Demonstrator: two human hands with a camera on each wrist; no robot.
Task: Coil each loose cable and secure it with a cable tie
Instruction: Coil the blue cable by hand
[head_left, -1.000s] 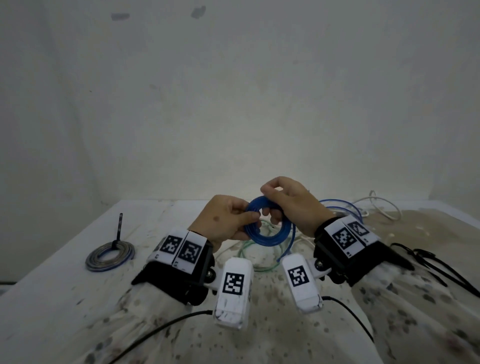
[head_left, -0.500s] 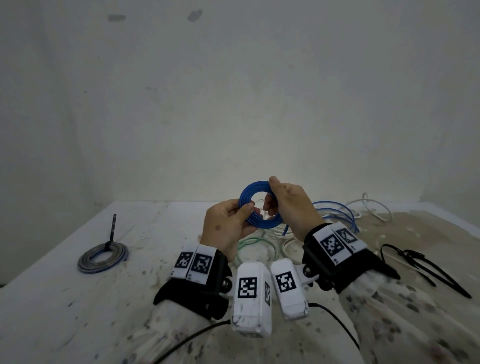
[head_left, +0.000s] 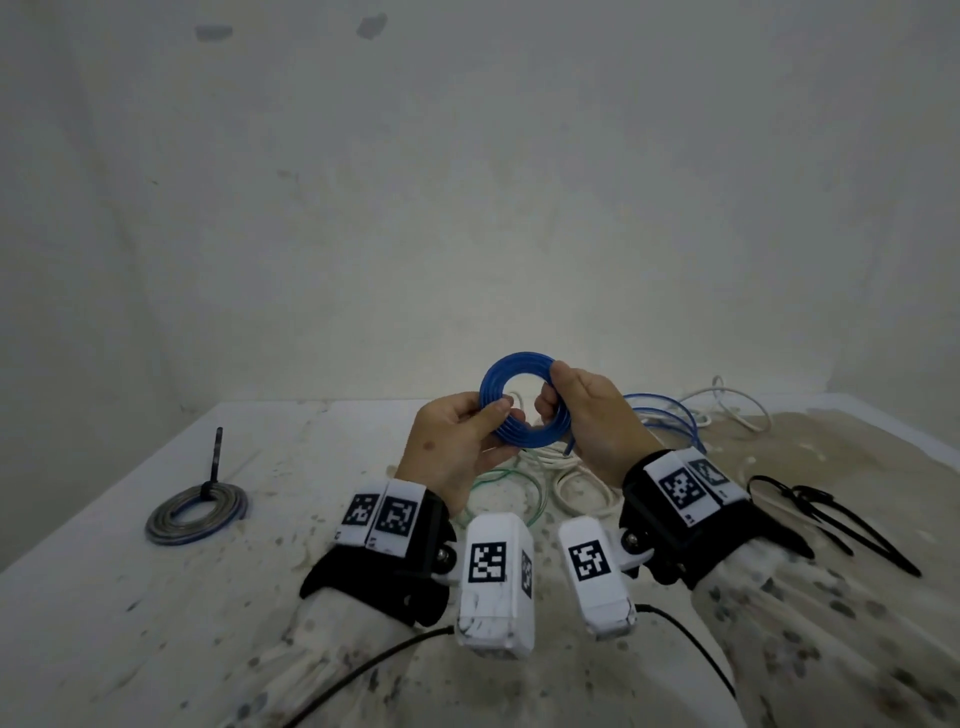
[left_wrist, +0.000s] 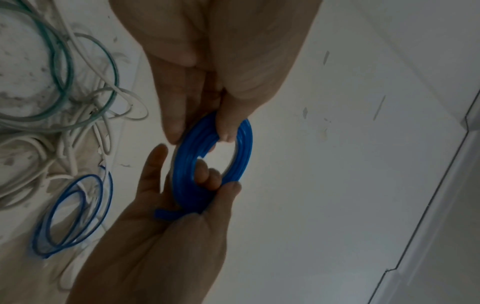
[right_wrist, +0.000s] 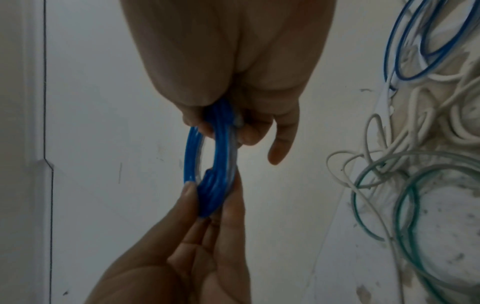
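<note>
I hold a small, tightly wound blue cable coil (head_left: 514, 361) upright above the table, between both hands. My left hand (head_left: 493, 421) pinches its lower left side with thumb in front and fingers behind. On the right side, my right hand (head_left: 553, 395) grips it with fingers through the ring. In the left wrist view the coil (left_wrist: 245, 152) shows its short free end (left_wrist: 166, 214) lying in the right palm. The right wrist view shows the coil (right_wrist: 223, 160) edge-on between both hands. No tie is on it.
Loose green cable (head_left: 511, 488) and white cable (head_left: 582, 488) lie on the table under my hands, and loose blue loops (head_left: 665, 415) lie behind the right hand. Black cable ties (head_left: 821, 514) lie at the right. A grey coil (head_left: 195, 512), tied, sits at the left.
Both hands have lifted the blue coil higher off the table and shifted their hold on it. The cables on the table have not moved.
</note>
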